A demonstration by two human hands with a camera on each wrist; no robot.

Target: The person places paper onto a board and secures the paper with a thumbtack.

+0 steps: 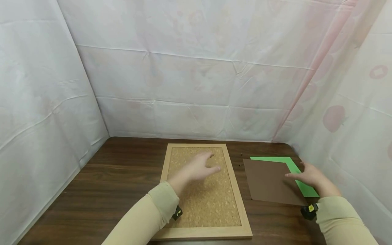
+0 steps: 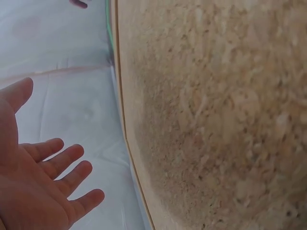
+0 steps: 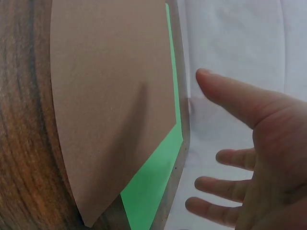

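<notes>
Nearest you, one cork board in a pale wooden frame lies flat on the dark wooden table. Its long axis runs away from you, one short end at the table's near edge and the other pointing toward the back sheet.

Your left hand hovers over the far half of the cork board with fingers straight and slightly spread. It holds nothing, and the left wrist view shows the open palm apart from the cork surface.

To the right of the board, well apart from it, lie two sheets of paper. One brown sheet rests on top of one green sheet, which shows only as a strip along the far and right edges. The brown sheet sits slightly turned, its long sides running roughly away from you.

Your right hand is at the right edge of the papers, fingers relaxed and spread, the fingertips reaching over the brown sheet. Whether they touch it cannot be told. In the right wrist view the hand is open and grips nothing, with the thumb stretched toward the papers' edge.

Two or three small dark specks sit on the table between the board and the papers, too small to identify.
</notes>
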